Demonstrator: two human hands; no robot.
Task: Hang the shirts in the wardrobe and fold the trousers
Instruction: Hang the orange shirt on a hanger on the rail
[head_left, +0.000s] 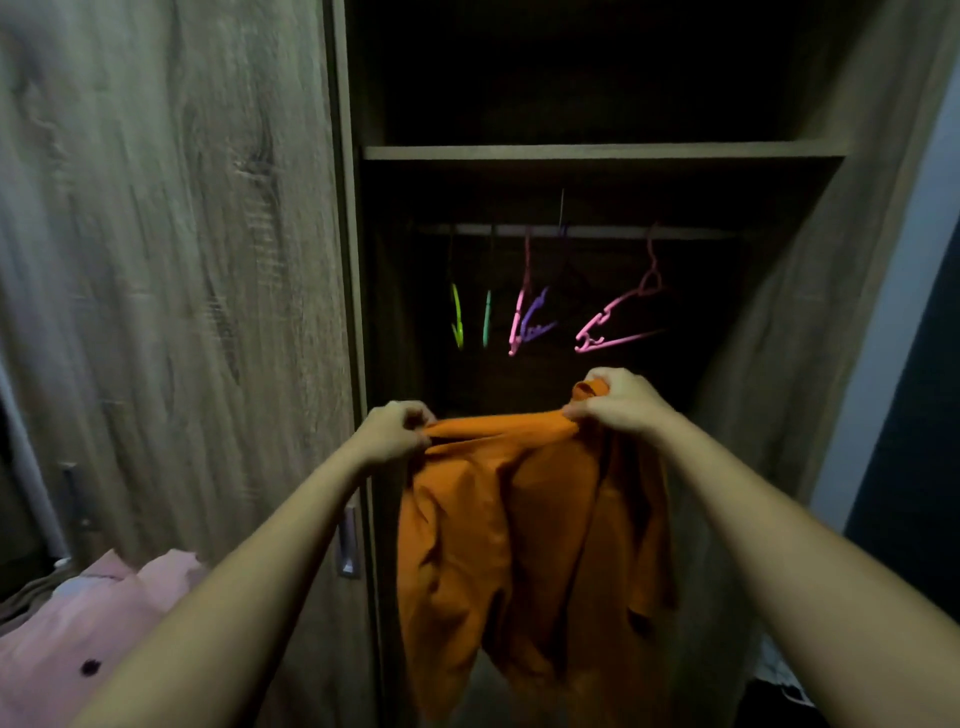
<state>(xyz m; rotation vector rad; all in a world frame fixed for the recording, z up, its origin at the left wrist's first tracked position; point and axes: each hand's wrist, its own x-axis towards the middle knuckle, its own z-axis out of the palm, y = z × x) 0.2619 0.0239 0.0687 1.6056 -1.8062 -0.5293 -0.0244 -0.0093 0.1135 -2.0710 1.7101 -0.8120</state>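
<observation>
Wardrobe (597, 151), hangers (618, 317) inside (perhaps five), shirt (519, 545) outside

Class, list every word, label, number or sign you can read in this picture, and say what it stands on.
No text can be read.
No print shows on the orange shirt, the hangers, the wardrobe door or the pink garment; the picture is dim and blurred.

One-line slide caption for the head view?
The left hand and right hand hold an orange shirt before empty hangers on the wardrobe rail.
</observation>
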